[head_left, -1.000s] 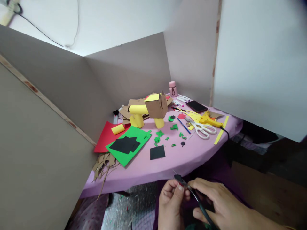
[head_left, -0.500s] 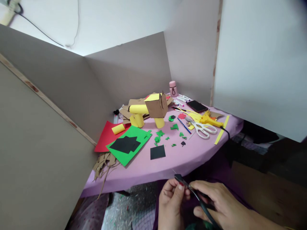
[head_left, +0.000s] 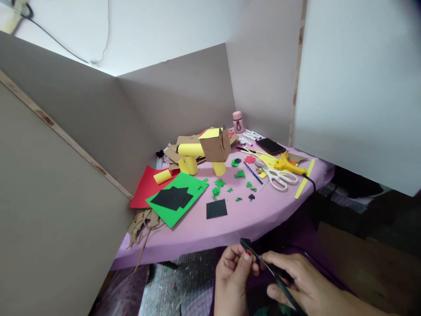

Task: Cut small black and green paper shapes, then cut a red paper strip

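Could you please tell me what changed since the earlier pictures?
The right hand eased slightly rightward, still holding the dark-handled tool; nothing was visibly taken or let go. The left hand still pinches the small dark piece, and things on the table stay put.

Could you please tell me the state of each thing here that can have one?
Left hand: pinching a small black piece
Right hand: gripping black scissors
Black scissors: held, blade opening unclear
White scissors: lying down
Phone: lying flat, screen dark
Pink bottle: upright, cap on
Glue gun: lying down, cord attached
Cardboard figure: standing
Green sheet: flat, edge notched
Yellow tube: lying on red sheet
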Motion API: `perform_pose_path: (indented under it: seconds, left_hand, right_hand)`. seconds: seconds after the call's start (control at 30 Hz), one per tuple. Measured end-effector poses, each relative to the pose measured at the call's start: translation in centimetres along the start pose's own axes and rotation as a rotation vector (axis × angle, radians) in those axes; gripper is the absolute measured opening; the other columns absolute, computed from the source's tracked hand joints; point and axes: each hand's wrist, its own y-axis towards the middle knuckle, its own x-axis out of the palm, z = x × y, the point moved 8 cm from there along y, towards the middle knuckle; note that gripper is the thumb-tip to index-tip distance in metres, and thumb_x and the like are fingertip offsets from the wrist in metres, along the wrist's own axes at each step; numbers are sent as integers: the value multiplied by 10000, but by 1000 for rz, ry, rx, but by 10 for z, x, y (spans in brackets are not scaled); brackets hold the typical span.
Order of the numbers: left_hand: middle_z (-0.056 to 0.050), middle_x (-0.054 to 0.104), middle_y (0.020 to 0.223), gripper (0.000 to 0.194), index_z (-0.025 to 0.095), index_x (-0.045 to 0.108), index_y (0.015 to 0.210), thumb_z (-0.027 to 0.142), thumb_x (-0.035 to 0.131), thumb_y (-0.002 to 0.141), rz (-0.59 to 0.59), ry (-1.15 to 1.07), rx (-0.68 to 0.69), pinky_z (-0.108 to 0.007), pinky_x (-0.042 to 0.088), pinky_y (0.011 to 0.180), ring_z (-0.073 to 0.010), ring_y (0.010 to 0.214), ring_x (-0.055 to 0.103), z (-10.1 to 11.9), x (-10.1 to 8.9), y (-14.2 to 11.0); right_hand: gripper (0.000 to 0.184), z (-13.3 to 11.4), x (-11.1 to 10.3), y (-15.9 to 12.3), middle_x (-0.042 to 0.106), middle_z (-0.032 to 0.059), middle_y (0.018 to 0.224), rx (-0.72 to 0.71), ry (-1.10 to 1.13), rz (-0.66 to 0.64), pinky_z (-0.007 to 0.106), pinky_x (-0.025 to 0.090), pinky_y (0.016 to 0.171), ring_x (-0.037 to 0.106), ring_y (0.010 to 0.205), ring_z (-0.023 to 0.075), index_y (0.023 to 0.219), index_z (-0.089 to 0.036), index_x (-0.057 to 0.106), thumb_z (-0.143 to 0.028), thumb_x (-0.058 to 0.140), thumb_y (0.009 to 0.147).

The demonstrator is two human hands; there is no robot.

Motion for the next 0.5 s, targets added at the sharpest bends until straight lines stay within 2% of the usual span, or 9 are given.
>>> perform_pose_path:
  seconds: [0.37,0.5]
  left_hand:
    - [12,613,522,279,142,603,624,319,815,585,-69,237,-34,-174,301,471,-60,452,453,2,-4,2]
    - [45,563,474,266,156,591,623,308,808,598,-74,257,-83,-179,258,447,-39,390,359,2,-7,2]
  right_hand:
    - [157,6,5,-1,568,-21,674,76,120,-53,177,413,555,484,595,128,849,-178,632,-310,556,810]
    - [135,9,4,-4,545,-25,642,91,124,-46,173,404,543,476,609,137,812,-187,638,-308,581,792]
